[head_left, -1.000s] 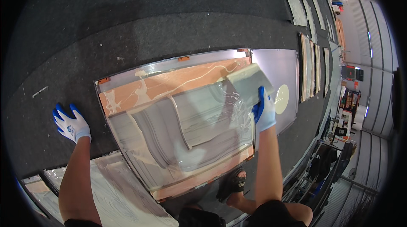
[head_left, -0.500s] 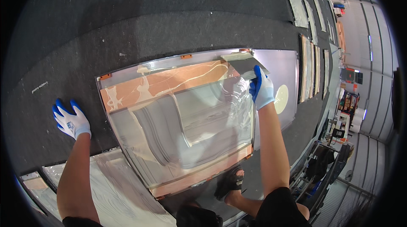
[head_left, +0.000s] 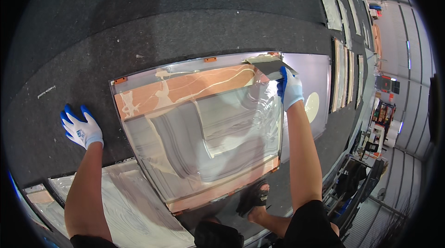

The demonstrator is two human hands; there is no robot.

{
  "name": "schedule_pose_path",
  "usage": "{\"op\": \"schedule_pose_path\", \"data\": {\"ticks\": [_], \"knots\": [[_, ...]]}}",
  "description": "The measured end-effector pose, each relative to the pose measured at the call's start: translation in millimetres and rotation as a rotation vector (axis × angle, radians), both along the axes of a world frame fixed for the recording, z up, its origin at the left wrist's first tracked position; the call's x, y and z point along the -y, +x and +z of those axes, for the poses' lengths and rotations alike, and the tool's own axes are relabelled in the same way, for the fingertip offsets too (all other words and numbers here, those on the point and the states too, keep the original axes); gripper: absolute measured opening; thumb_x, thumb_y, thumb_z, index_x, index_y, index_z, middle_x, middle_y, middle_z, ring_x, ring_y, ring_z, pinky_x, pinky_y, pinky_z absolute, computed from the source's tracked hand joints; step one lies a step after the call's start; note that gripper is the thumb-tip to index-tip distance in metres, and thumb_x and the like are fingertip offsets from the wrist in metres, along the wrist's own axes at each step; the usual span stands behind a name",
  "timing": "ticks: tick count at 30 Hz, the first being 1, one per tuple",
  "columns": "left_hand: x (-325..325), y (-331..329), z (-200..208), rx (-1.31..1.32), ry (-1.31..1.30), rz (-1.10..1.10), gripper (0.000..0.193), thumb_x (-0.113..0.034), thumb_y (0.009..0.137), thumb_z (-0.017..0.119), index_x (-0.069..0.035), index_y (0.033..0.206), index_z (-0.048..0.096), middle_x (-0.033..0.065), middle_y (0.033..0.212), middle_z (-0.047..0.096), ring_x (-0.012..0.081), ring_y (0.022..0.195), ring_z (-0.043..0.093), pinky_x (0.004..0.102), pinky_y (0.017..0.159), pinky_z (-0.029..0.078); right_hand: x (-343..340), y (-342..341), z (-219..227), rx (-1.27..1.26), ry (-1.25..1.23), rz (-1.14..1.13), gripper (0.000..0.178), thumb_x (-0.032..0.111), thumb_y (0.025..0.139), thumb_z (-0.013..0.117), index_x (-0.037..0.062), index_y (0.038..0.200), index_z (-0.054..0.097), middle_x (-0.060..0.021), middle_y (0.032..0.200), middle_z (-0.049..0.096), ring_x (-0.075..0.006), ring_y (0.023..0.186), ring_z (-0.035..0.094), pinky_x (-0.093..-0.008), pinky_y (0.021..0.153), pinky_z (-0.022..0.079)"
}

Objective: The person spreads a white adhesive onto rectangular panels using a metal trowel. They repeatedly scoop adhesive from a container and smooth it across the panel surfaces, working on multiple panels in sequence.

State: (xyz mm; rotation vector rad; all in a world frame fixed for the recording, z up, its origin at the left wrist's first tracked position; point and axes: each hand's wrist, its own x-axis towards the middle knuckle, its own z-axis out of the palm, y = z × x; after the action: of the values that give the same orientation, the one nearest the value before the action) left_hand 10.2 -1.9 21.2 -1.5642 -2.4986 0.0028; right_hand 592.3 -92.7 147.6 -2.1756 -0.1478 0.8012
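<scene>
My right hand (head_left: pixel 291 89), in a white and blue glove, grips a wide, flat grey spreader (head_left: pixel 269 68). The blade lies at the far right corner of a framed panel (head_left: pixel 169 155), with cream paste along its far edge. Glossy, wavy grey and cream coating covers the panel's middle, and an orange-brown strip (head_left: pixel 185 84) with cream streaks runs along its far side. To the left of the panel, my left hand (head_left: pixel 83 129), gloved alike, leans with fingers spread on the dark floor covering (head_left: pixel 69 81), holding nothing.
A pale sheet with a round cream patch (head_left: pixel 313 104) adjoins the panel's right side. Another coated panel (head_left: pixel 125 201) lies at the near left. Several long panels (head_left: pixel 342 76) lie at the right. My sandalled foot (head_left: pixel 254 199) is close to the panel's near edge.
The whole view has shifted slightly, moving most things a little to the right. The spreader sits slightly closer to the panel's far edge. My left hand stays spread on the floor covering.
</scene>
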Motion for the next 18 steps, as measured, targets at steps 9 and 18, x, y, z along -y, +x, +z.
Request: {"op": "schedule_pose_path", "data": {"ticks": [9, 18], "knots": [[-1, 3, 2, 0.026, 0.023, 0.004, 0.057, -0.048, 0.103, 0.048, -0.024, 0.154, 0.037, 0.0094, 0.161, 0.033, 0.0284, 0.149, 0.031, 0.0527, 0.121, 0.023, -8, -50, 8, -0.062, -0.116, 0.181, 0.038, 0.04, 0.093, 0.068, 0.0032, 0.087, 0.066, -0.0069, 0.066, 0.058, -0.0137, 0.047, 0.049, -0.0294, 0.041, 0.037], [1, -3, -4, 0.017, 0.05, -0.035, 0.059, -0.049, 0.102, 0.048, -0.023, 0.154, 0.037, 0.0093, 0.161, 0.034, 0.0288, 0.148, 0.032, 0.0524, 0.12, 0.024, -24, -66, 7, -0.151, 0.067, 0.07, 0.036, 0.041, 0.092, 0.068, 0.0052, 0.091, 0.067, -0.0048, 0.069, 0.059, -0.012, 0.048, 0.049, -0.0284, 0.042, 0.038]]}}
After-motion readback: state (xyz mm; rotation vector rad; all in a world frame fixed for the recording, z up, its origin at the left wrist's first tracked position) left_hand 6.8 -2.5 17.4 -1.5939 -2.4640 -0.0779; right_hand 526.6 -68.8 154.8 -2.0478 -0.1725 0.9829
